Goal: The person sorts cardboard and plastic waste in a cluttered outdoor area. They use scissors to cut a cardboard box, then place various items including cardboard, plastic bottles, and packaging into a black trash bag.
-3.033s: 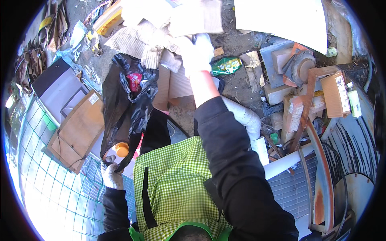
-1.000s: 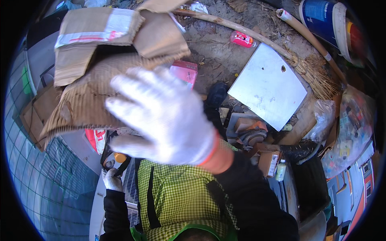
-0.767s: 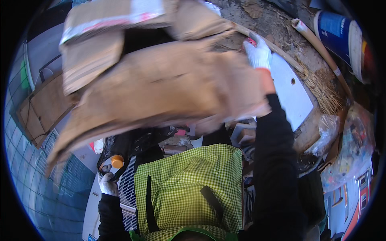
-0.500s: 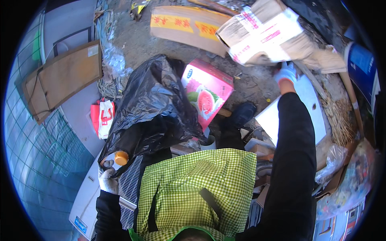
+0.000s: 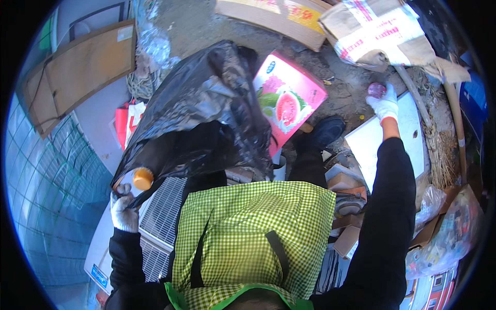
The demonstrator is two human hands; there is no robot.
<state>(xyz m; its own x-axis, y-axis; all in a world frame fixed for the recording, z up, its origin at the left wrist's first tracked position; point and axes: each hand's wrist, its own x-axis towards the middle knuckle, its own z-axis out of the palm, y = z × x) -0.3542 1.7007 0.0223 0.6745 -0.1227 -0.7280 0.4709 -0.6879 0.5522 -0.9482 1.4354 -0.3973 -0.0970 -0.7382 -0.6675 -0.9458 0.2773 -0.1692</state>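
At the left, my gloved left hand [image 5: 124, 211] is closed on the rim of a large black plastic bag [image 5: 204, 98], whose mouth gapes toward me. Right above the fingers, an orange cap [image 5: 143, 179] shows at the bag's edge; what it belongs to is mostly hidden. My right arm stretches out to the far right. Its gloved right hand [image 5: 386, 105] grips a round, purplish, shiny object [image 5: 377, 90], whose kind I cannot make out. Beneath that hand and wrist lies a white board [image 5: 398, 147] on the ground.
A pink box with a watermelon picture [image 5: 290, 101] stands beside the bag. Cardboard boxes [image 5: 382, 33] lie at the back right. To the right are a straw broom [image 5: 443, 163] and a clear bag of mixed items [image 5: 447, 232]. A green checked apron [image 5: 258, 227] covers my lap.
My right hand has drawn back from beside the cardboard box and now shows a purplish object in its grip. The left hand still holds the bag, slightly higher and further left in view.
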